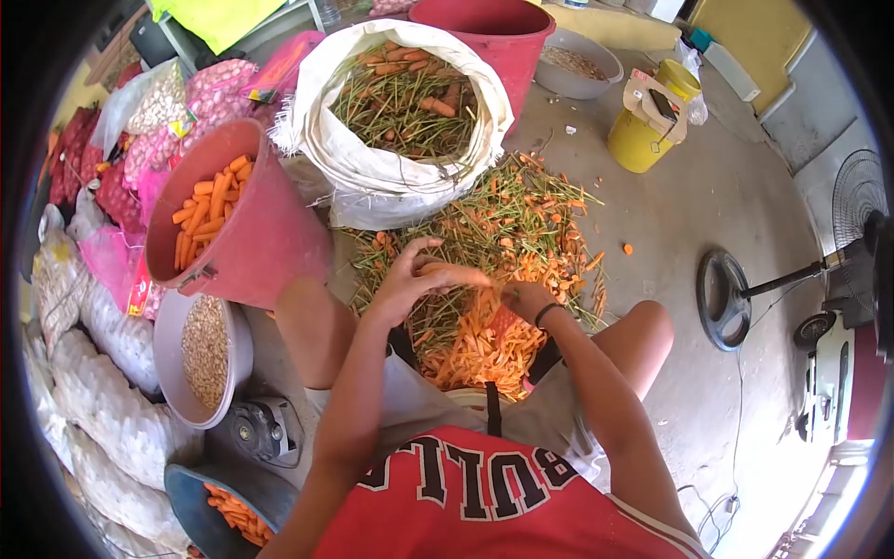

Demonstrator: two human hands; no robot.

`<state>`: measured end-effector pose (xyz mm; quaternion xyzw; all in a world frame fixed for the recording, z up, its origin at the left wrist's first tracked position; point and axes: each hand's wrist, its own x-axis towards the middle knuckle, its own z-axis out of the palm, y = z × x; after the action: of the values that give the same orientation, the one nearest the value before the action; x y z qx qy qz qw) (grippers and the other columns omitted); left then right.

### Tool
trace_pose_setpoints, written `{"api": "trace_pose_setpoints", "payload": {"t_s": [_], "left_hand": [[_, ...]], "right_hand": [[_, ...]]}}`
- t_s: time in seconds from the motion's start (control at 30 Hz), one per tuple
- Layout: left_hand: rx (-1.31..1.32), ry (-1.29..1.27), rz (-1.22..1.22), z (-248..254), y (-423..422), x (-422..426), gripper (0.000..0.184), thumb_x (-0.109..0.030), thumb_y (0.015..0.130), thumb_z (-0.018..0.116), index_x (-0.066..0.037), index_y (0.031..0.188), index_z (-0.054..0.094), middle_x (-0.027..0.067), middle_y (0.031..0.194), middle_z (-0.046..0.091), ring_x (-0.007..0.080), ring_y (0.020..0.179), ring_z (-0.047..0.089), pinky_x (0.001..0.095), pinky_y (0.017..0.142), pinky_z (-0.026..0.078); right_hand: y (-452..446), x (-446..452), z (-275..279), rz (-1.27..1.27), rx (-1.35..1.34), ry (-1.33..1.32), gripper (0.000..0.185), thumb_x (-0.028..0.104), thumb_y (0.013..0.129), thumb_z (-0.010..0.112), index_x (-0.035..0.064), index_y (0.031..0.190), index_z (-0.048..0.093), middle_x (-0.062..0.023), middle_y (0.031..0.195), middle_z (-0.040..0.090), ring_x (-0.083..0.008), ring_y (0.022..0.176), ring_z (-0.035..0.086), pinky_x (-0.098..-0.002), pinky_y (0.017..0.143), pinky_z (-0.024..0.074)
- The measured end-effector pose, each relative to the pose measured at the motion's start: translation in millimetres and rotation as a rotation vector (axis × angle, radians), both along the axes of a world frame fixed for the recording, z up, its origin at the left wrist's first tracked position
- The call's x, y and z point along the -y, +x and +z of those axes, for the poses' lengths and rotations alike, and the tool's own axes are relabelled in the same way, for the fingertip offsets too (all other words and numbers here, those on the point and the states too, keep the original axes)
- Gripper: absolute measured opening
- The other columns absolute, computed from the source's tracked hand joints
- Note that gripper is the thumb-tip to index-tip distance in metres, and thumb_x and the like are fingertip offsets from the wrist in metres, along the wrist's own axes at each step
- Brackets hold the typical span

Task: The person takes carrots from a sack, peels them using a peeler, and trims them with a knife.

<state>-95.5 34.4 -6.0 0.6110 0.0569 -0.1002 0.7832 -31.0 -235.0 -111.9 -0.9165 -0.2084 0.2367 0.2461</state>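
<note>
My left hand is closed around a carrot, whose narrow end points right. Close to that end, my right hand has its fingers curled together; what they hold is too small to make out. Below both hands, a heap of orange carrot peelings lies between my legs. Green stems and cut carrot tops spread over the floor just beyond. At the far side stands a white sack with its rim rolled down, filled with stems and some carrots.
To the left, a red bucket holds peeled carrots; a blue tub holds more. A basin of pale pieces and several stuffed sacks line that side. A yellow bucket and a fan stand right.
</note>
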Motion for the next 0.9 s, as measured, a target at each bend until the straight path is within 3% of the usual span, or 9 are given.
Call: {"api": "trace_pose_setpoints", "payload": {"t_s": [0.27, 0.37, 0.4, 0.53, 0.63, 0.7, 0.73, 0.83, 0.9], "left_hand": [[0.009, 0.219, 0.006, -33.0, 3.5, 16.4, 0.033, -0.031, 0.096, 0.061, -0.002, 0.111, 0.061, -0.0013, 0.078, 0.061, 0.0047, 0.066, 0.051, 0.0222, 0.056, 0.041], [0.036, 0.418, -0.044, -32.2, 1.5, 27.0, 0.033, -0.033, 0.095, 0.062, -0.002, 0.107, 0.064, -0.0005, 0.076, 0.060, 0.0042, 0.066, 0.050, 0.0225, 0.058, 0.041], [0.087, 0.474, 0.006, -36.0, 0.6, 33.5, 0.037, -0.034, 0.090, 0.066, 0.000, 0.103, 0.067, 0.0057, 0.084, 0.066, 0.0095, 0.076, 0.059, 0.0276, 0.068, 0.048], [0.257, 0.533, -0.020, -45.6, -0.3, 42.5, 0.036, -0.033, 0.090, 0.067, 0.000, 0.105, 0.067, 0.0055, 0.087, 0.067, 0.0114, 0.078, 0.061, 0.0287, 0.071, 0.048], [0.175, 0.396, -0.091, -32.0, -6.0, 45.2, 0.029, -0.028, 0.096, 0.062, -0.001, 0.106, 0.066, 0.0012, 0.074, 0.061, 0.0072, 0.069, 0.054, 0.0242, 0.061, 0.044], [0.051, 0.223, -0.108, -26.1, 0.0, 44.6, 0.026, -0.025, 0.096, 0.061, -0.004, 0.110, 0.064, 0.0003, 0.077, 0.059, 0.0058, 0.068, 0.054, 0.0229, 0.061, 0.044], [-0.021, 0.134, -0.097, -25.5, -1.1, 41.5, 0.026, -0.024, 0.096, 0.061, -0.005, 0.112, 0.063, -0.0001, 0.079, 0.059, 0.0051, 0.068, 0.054, 0.0222, 0.061, 0.043], [-0.104, -0.232, 0.284, -36.0, 0.8, 37.5, 0.026, -0.022, 0.097, 0.059, -0.008, 0.119, 0.056, -0.0012, 0.084, 0.056, 0.0038, 0.066, 0.051, 0.0202, 0.055, 0.041], [-0.216, -0.337, 0.211, -54.2, 4.6, 24.1, 0.026, -0.022, 0.099, 0.055, -0.009, 0.122, 0.052, 0.0005, 0.093, 0.058, 0.0063, 0.070, 0.055, 0.0211, 0.051, 0.042]], "right_hand": [[-18.5, -42.4, 56.9, -0.121, 0.254, 0.330, 0.023, 0.018, 0.085, 0.064, 0.0047, 0.104, 0.064, -0.0208, 0.087, 0.068, -0.0381, 0.078, 0.066, -0.0452, 0.071, 0.0531], [-22.1, -50.9, 61.8, -0.105, 0.339, 0.461, 0.021, 0.017, 0.083, 0.065, 0.0043, 0.100, 0.065, -0.0208, 0.083, 0.068, -0.0396, 0.076, 0.065, -0.0451, 0.068, 0.0531], [-22.2, -53.0, 66.1, -0.109, 0.317, 0.462, 0.020, 0.015, 0.082, 0.066, 0.0023, 0.098, 0.064, -0.0215, 0.079, 0.067, -0.0403, 0.073, 0.065, -0.0450, 0.066, 0.0532], [-14.5, -49.3, 43.2, -0.052, 0.350, 0.356, 0.023, 0.018, 0.082, 0.067, -0.0001, 0.095, 0.063, -0.0223, 0.078, 0.066, -0.0405, 0.073, 0.065, -0.0446, 0.065, 0.0536], [-6.5, -33.6, 14.6, -0.009, 0.207, 0.168, 0.029, 0.024, 0.082, 0.068, 0.0014, 0.099, 0.063, -0.0214, 0.084, 0.067, -0.0392, 0.078, 0.066, -0.0455, 0.069, 0.0530], [5.3, -23.8, -7.1, 0.024, 0.042, -0.065, 0.033, 0.031, 0.081, 0.069, 0.0048, 0.101, 0.064, -0.0189, 0.085, 0.068, -0.0378, 0.080, 0.065, -0.0460, 0.072, 0.0518], [5.4, -24.5, 15.1, 0.104, 0.046, -0.016, 0.047, 0.039, 0.077, 0.076, 0.0056, 0.107, 0.062, -0.0167, 0.090, 0.069, -0.0355, 0.083, 0.066, -0.0445, 0.076, 0.0518], [1.6, -26.4, 59.9, 0.011, 0.150, 0.284, 0.057, 0.043, 0.071, 0.082, 0.0035, 0.106, 0.060, -0.0165, 0.092, 0.066, -0.0323, 0.086, 0.066, -0.0420, 0.076, 0.0522], [2.0, -25.2, 63.6, -0.057, 0.176, 0.454, 0.058, 0.037, 0.065, 0.088, 0.0041, 0.103, 0.060, -0.0140, 0.088, 0.065, -0.0289, 0.080, 0.065, -0.0381, 0.072, 0.0519]]}}
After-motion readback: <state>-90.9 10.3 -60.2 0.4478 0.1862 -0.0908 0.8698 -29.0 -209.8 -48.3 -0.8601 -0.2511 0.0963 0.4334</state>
